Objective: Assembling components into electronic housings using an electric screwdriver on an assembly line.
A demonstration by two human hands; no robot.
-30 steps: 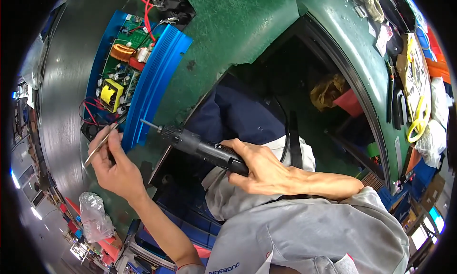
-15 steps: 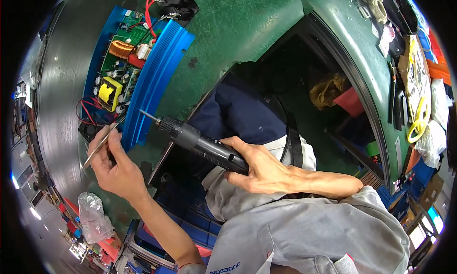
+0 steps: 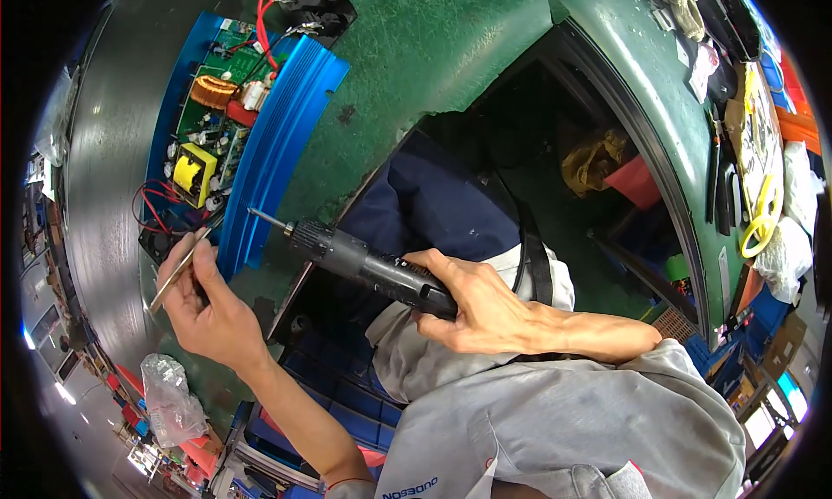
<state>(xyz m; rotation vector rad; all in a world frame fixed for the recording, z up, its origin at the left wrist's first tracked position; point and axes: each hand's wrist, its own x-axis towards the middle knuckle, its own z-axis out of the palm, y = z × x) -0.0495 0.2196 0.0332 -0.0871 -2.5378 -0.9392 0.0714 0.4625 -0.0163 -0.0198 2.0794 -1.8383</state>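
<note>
My right hand (image 3: 485, 308) is closed around the rear of a black, cylindrical electric screwdriver (image 3: 373, 265), whose thin silver bit (image 3: 276, 222) points away from me to the left. My left hand (image 3: 212, 317) has thumb and fingers pinched together on a thin, flat, silver-tan strip (image 3: 180, 267), tilted, its upper end close to the near end of a long blue ribbed-metal case (image 3: 290, 135). The bit's tip appears over the outer wall of that case; I cannot tell whether it touches.

The case lies open along the left edge of a scuffed green work surface (image 3: 416, 39), beside a smooth dark-grey belt (image 3: 113, 152), while my lap is below the surface's near edge. Inside the case sits a green circuit board (image 3: 243, 65) carrying a copper-wire ring coil (image 3: 214, 91) and, nearer my left hand, a yellow block-shaped component (image 3: 193, 174). Thin red and dark wires (image 3: 147, 206) loop out at the near end. At the far end, thick red wires (image 3: 261, 22) run to a black part (image 3: 319, 9) on the surface. Near the surface's right edge lies a yellow looped item (image 3: 764, 226), with a crumpled clear plastic bag (image 3: 787, 260) just beside it.
</note>
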